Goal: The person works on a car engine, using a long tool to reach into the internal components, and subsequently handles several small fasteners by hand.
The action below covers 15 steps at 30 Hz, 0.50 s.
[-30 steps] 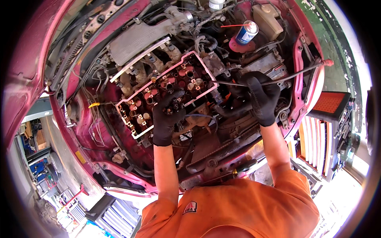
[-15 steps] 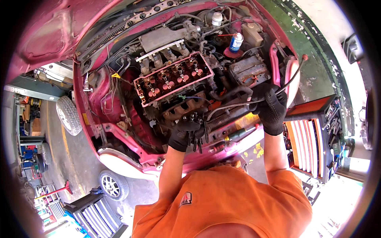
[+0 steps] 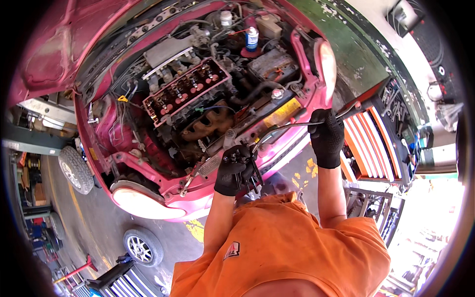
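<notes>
My left hand [image 3: 228, 173], in a black glove, is closed round a bundle of several dark, slender metal parts [image 3: 256, 179] that stick out past its fingers. It hovers over the front edge of the pink car's engine bay. My gloved right hand [image 3: 326, 141] grips a long, flexible, cable-like tool [image 3: 292, 124] with a reddish end. The tool's grey length runs left and bends down close to the parts in my left hand. Its far tip is hard to make out. Behind both hands, the open cylinder head [image 3: 194, 92] shows its pink-rimmed inside.
A blue and white spray can [image 3: 252, 39] with a red straw stands by the battery [image 3: 272, 64]. To the right is an orange-fronted tool chest [image 3: 371, 143] with spanners on top. A loose wheel [image 3: 142, 247] lies on the floor at lower left.
The view has turned, so the car sits further left. Both hands have moved rightward relative to the engine, away from the cylinder head, still holding the parts and the flexible tool.
</notes>
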### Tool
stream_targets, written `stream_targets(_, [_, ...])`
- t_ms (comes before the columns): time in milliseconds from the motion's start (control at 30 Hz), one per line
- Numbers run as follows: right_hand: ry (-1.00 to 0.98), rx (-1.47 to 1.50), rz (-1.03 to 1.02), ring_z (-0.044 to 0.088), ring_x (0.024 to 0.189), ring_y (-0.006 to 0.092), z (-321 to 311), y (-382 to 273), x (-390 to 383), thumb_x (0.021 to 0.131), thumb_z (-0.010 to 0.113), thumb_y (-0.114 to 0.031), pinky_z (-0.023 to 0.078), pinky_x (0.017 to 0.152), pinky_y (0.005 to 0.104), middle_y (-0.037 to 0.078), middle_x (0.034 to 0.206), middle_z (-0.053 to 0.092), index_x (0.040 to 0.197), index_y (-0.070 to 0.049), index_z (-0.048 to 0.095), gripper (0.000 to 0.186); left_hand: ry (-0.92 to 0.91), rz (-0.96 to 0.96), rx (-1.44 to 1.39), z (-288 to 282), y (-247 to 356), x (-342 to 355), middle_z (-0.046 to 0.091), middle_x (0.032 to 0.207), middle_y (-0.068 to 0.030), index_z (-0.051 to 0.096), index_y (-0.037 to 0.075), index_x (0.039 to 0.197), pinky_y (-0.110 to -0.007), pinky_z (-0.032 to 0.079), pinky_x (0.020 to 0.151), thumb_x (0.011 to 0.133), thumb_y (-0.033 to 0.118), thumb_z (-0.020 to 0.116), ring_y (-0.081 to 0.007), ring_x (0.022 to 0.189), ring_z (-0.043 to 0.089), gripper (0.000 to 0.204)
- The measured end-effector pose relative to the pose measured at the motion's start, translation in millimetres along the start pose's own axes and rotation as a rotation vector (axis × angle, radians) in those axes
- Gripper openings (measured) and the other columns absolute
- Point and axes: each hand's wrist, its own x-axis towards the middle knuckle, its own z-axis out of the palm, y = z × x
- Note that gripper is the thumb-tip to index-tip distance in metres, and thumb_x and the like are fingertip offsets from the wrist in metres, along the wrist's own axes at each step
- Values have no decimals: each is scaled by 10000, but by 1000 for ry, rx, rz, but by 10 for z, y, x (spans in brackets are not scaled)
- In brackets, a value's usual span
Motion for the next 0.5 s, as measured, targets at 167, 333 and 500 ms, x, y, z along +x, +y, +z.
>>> stream_targets(167, [69,146,21,571,561,200,-341,-109,-80,974,533,-247,422,473,275,151,765,613,838,23,577,306,-9,46,132,219,-246,69,645,883,-157,603,-12,1013,-276,402,451,690,-7,700,-170,518,535,338])
stream_targets(333, [175,272,18,539,517,191,-800,-259,102,975,525,-247,402,451,273,133,700,588,769,-18,544,308,6,155,114,267,-540,349,612,1042,-157,598,-2,1053,-277,409,464,714,-34,681,-183,565,551,350])
stream_targets(500, [289,-190,129,513,391,143,-1541,-1107,284,982,527,-280,338,321,233,87,586,558,739,-30,554,350,197,239,160,179,-756,467,602,1108,-185,562,16,1088,-276,379,435,711,-56,620,-167,521,495,388])
